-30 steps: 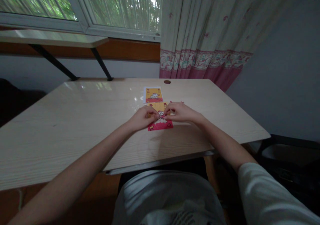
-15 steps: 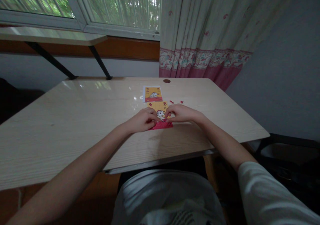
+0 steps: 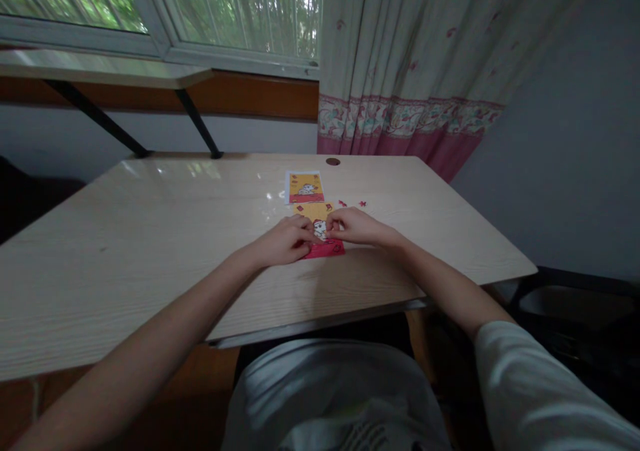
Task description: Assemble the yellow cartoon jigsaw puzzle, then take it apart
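A jigsaw puzzle (image 3: 325, 249) with a yellow top, a white cartoon animal and a red lower strip lies flat on the desk. My left hand (image 3: 287, 241) rests over its left side, fingers reaching onto the picture and the thumb apart from them. From the right, my right hand (image 3: 356, 226) has thumb and forefinger drawn together over the animal; whatever is between the tips is too small to make out. Just beyond the puzzle lies a matching picture card (image 3: 306, 187) with a white border. Two loose red pieces (image 3: 363, 203) lie past my right hand.
The pale wooden desk (image 3: 165, 237) has a round hole cover (image 3: 333, 161) near its back edge. A raised shelf (image 3: 105, 66) on black legs stands at the back left. Behind are a window and a long curtain (image 3: 400, 114); a dark chair (image 3: 575, 317) is at the right.
My right hand's fingertips have shifted slightly left and up across the puzzle. My left hand holds its place, and the loose pieces lie as before.
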`<state>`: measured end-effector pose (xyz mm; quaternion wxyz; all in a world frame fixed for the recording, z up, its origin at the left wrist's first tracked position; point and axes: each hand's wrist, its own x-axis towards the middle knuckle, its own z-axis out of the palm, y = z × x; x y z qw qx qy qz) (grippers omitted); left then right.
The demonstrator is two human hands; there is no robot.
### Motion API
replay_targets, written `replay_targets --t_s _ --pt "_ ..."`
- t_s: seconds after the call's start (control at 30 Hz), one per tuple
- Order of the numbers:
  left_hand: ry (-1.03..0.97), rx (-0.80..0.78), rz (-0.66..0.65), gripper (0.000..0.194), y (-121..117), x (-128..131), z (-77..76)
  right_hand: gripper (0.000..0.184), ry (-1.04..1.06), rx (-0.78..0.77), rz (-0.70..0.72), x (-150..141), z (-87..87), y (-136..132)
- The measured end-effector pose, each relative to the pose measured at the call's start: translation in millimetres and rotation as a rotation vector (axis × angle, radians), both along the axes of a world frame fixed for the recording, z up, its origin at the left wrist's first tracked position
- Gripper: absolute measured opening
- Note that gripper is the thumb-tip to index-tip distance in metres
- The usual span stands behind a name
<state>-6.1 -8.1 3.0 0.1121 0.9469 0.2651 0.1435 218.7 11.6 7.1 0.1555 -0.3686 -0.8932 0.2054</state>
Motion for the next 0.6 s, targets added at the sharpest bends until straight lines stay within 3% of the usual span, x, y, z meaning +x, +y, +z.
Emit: replay_targets --t_s 0.2,0.4,0.6 --pt "-0.002 0.005 0.003 0.031 -0.4 0.6 0.2 0.010 -0.003 -0.043 -0.044 -2.9 -0.6 -0.7" --pt "-0.005 -0.004 0.021 0.029 -1.0 0.6 1.3 0.017 0.000 -0.027 0.001 -1.5 -2.6 1.0" --pt "-0.028 0.058 0.134 0.024 7.0 -9.0 1.9 0.020 -0.039 -0.008 -0.001 -1.2 -4.2 0.5"
